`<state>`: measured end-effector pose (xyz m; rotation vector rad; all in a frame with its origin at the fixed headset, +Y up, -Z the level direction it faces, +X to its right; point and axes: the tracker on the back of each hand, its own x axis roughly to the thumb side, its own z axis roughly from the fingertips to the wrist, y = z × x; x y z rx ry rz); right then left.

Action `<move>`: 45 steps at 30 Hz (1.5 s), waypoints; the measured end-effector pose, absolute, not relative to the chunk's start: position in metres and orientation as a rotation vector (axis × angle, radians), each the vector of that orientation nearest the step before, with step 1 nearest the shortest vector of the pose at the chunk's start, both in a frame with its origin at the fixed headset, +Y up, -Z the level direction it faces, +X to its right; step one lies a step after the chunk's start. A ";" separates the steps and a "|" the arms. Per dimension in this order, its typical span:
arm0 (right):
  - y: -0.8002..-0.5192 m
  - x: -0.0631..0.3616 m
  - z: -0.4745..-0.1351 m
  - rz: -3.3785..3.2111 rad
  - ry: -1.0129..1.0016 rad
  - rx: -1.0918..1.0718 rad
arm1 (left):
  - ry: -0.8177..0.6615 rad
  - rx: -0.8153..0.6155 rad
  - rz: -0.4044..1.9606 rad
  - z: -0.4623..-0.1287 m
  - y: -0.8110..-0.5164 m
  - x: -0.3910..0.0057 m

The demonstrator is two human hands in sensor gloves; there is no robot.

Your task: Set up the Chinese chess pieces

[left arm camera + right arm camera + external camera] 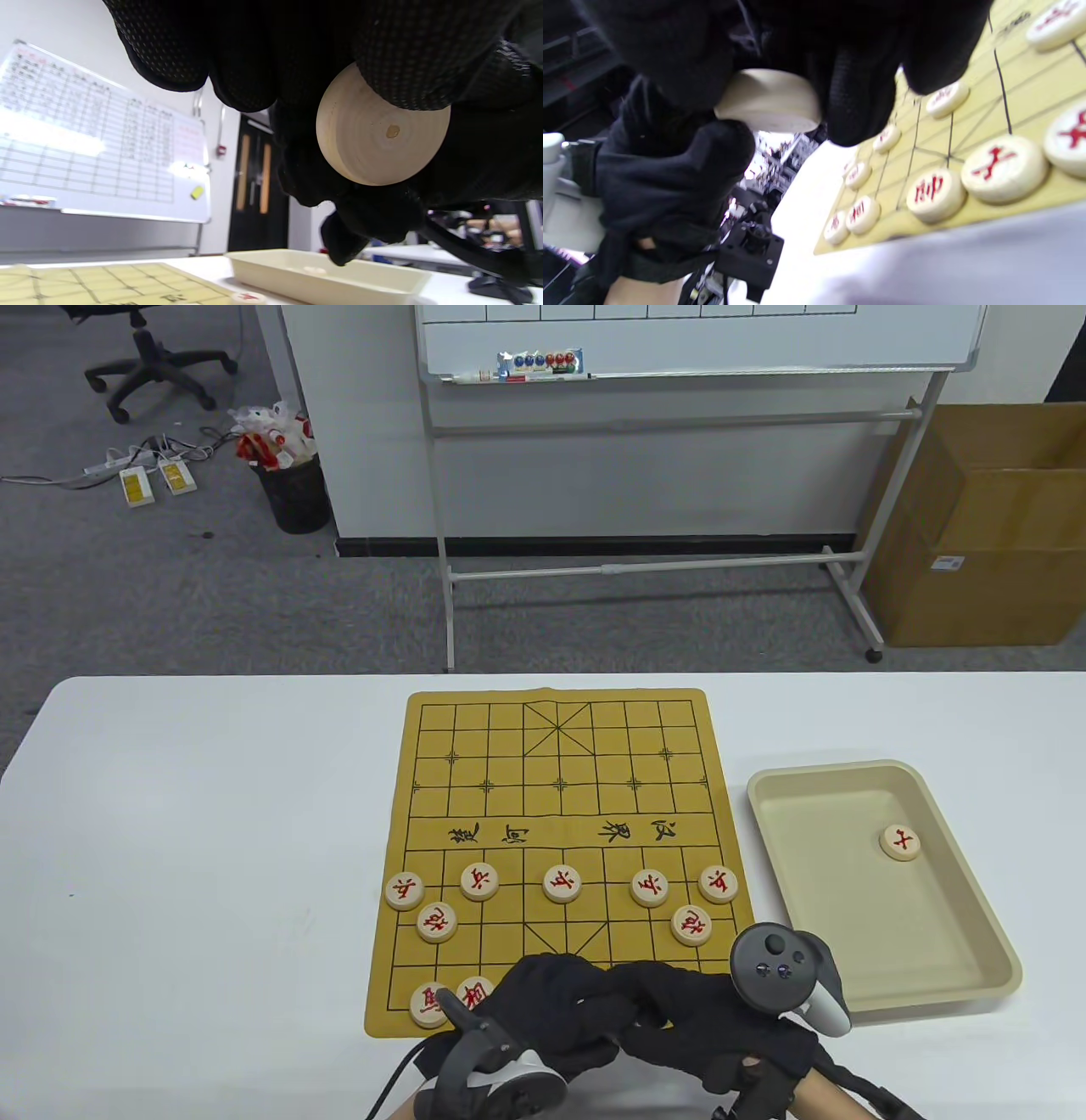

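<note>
My two gloved hands meet over the near edge of the yellow chess board (560, 780). A plain-bottomed wooden chess piece (382, 127) sits between them, hidden in the table view. My left hand (594, 1010) grips it from one side and my right hand (653, 997) pinches it from above; the right wrist view shows the same piece (768, 101). Several red soldiers (562, 884) line one row, with two cannons (437, 922) behind. Two pieces (428, 1005) stand on the near-left back row. More back-row pieces (935, 192) lie under my hands.
A beige tray (933, 976) lies right of the board and holds one red piece (900, 842). The board's far half carries no pieces. Beyond the white table (212, 814) stand a whiteboard frame (645, 568) and a cardboard box (984, 526).
</note>
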<state>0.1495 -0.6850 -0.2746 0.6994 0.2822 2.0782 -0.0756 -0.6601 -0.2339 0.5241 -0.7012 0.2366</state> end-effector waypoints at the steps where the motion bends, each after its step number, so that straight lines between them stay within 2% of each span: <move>1: -0.684 0.152 -0.273 2.118 0.205 0.676 | -0.658 0.533 0.225 -0.239 -0.654 -0.085; 3: -0.682 0.158 -0.270 2.232 0.069 0.642 | -0.570 0.522 0.210 -0.252 -0.644 -0.108; 7: -0.681 0.164 -0.269 2.401 -0.038 0.695 | -0.438 0.471 0.117 -0.274 -0.636 -0.150; 9: -0.680 0.166 -0.271 2.416 -0.027 0.697 | -0.400 0.407 -0.013 -0.280 -0.644 -0.169; 13: -0.679 0.166 -0.271 2.401 -0.039 0.698 | -0.338 0.234 -0.176 -0.288 -0.685 -0.205; 16: -0.679 0.164 -0.269 2.421 -0.044 0.715 | -0.328 0.161 -0.230 -0.290 -0.710 -0.215; 20: -0.680 0.162 -0.267 2.419 -0.014 0.758 | -0.331 0.145 -0.334 -0.294 -0.733 -0.218; 29: -0.681 0.164 -0.269 2.414 -0.017 0.755 | -0.349 0.038 -0.294 -0.295 -0.751 -0.220; 36: -0.680 0.164 -0.269 2.420 -0.021 0.753 | -0.358 -0.054 -0.273 -0.296 -0.752 -0.221; 40: -0.679 0.164 -0.269 2.417 -0.022 0.752 | -0.359 -0.137 -0.274 -0.301 -0.741 -0.216; 45: -0.680 0.164 -0.269 2.419 -0.030 0.758 | -0.348 0.040 -0.068 -0.301 -0.692 -0.191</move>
